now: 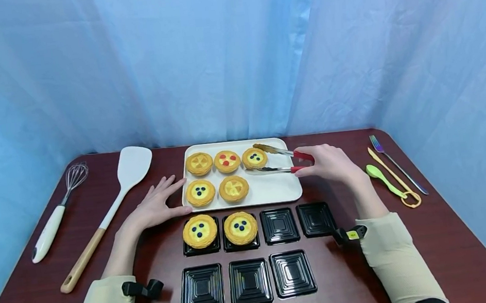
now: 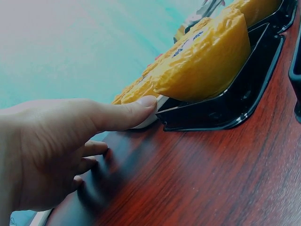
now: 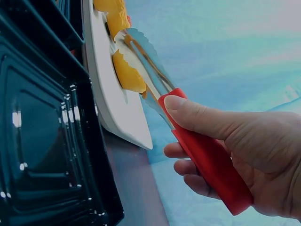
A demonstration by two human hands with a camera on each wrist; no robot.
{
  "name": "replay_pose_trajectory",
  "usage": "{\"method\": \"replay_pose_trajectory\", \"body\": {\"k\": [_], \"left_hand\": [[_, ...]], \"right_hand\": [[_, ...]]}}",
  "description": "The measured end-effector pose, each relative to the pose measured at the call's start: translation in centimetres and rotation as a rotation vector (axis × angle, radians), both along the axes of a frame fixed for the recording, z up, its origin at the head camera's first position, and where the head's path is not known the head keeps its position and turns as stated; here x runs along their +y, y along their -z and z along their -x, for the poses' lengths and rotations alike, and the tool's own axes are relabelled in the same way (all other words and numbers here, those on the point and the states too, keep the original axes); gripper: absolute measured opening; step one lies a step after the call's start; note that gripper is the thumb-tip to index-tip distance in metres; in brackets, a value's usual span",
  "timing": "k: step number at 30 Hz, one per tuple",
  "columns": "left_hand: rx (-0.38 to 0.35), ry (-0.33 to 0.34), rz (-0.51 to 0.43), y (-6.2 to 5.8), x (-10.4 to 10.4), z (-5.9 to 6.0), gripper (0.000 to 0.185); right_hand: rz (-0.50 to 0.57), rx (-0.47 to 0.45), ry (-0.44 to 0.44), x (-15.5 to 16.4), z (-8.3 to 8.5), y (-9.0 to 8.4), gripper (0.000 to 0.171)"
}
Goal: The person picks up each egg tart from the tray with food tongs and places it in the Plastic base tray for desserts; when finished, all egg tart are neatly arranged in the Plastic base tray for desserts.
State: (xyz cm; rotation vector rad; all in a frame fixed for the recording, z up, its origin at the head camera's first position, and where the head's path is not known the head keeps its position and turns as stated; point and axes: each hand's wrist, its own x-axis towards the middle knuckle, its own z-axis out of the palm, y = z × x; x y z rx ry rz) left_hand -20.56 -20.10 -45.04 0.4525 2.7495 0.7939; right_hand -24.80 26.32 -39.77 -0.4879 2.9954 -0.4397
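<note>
My right hand (image 1: 331,161) holds metal tongs (image 1: 277,170) by their red handles. The spread tong arms reach over the white tray (image 1: 273,190), on either side of an egg tart topped with blueberries (image 1: 254,158); whether they touch it I cannot tell. In the right wrist view my thumb lies on the red handle (image 3: 207,160). My left hand (image 1: 157,206) has its fingers spread, with index fingertip and thumb at the tray's left edge. Beside that hand on the tray sit a second blueberry tart (image 1: 200,193), a strawberry tart (image 1: 227,162) and two fruit-wedge tarts (image 1: 234,188).
Several black square plastic trays (image 1: 202,289) lie in two rows in front; two in the nearer-to-tray row bear blueberry tarts (image 1: 240,228). A spatula (image 1: 132,169) and whisk (image 1: 52,228) lie left. A fork (image 1: 395,163) and green spoon (image 1: 384,179) lie right. A curtain (image 1: 217,66) hangs behind.
</note>
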Motion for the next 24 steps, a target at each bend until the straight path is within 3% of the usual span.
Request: {"method": "replay_pose_trajectory", "body": {"k": [24], "left_hand": [[-0.007,-0.005,0.002,0.17,-0.26,-0.06,0.093]], "right_hand": [[-0.018,0.037,0.001,-0.14,0.20,0.55,0.068]]}}
